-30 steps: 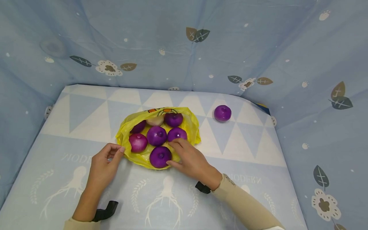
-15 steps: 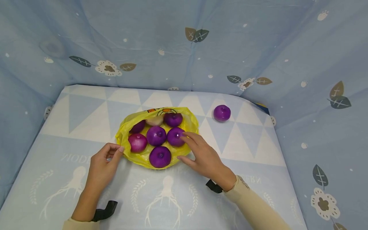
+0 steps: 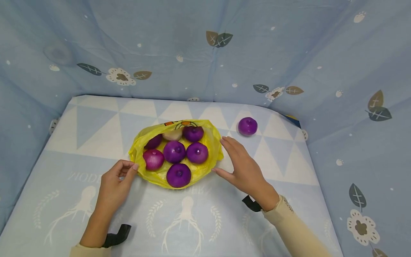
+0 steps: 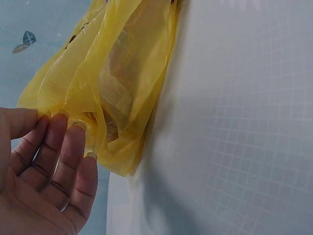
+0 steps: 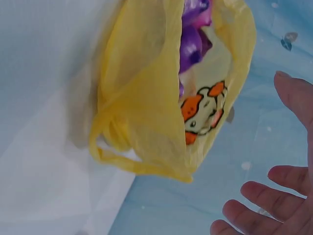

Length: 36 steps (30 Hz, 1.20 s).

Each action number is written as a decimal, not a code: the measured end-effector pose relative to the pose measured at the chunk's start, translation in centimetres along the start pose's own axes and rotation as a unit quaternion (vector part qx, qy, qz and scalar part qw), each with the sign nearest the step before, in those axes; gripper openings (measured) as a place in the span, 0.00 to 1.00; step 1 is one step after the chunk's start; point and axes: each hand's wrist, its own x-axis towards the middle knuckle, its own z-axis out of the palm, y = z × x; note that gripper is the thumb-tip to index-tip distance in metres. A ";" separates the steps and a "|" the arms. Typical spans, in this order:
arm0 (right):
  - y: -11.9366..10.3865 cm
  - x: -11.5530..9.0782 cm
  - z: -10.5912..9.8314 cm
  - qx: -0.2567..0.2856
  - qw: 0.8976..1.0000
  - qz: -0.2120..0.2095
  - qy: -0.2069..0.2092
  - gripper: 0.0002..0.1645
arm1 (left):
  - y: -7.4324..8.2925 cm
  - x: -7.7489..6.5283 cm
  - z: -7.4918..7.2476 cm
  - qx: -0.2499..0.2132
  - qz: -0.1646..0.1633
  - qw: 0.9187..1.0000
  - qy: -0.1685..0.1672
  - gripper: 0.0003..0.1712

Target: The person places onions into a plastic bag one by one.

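Note:
A yellow plastic bag [image 3: 205,171] lies with its mouth spread, holding several purple onions [image 3: 174,152], a redder onion [image 3: 153,159] and a pale item [image 3: 173,135] partly hidden at the back. My left hand [image 3: 116,184] pinches the bag's left rim between thumb and fingertips; the left wrist view shows the pinched film [image 4: 73,103] close up. Beside the bag's right edge is my right hand [image 3: 245,169], fingers spread and nothing in it. In the right wrist view this hand [image 5: 274,196] appears apart from the bag [image 5: 146,98].
A single purple onion [image 3: 247,126] sits on the patterned tablecloth [image 3: 279,157], to the right of the bag and beyond my right hand. Blue printed fabric [image 3: 179,46] hangs behind the table and along its sides.
My right hand has drawn back from the onions inside the bag, moving right past its rim, and its fingers have spread. The left hand keeps its pinch in the same place.

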 end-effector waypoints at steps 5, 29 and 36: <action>1.0 0.2 -1.2 -0.023 0.999 0.036 -0.008 0.64 | -0.1 -0.1 -0.1 -0.004 0.004 1.000 0.001 0.12; 11.4 2.2 -1.6 -0.030 0.975 0.217 -0.043 0.74 | 0.1 -0.2 -0.1 -0.005 -0.003 1.000 0.007 0.12; 14.1 2.9 -0.6 -0.002 0.968 0.248 -0.035 0.73 | 0.1 -0.2 -0.1 -0.007 -0.005 1.000 0.002 0.13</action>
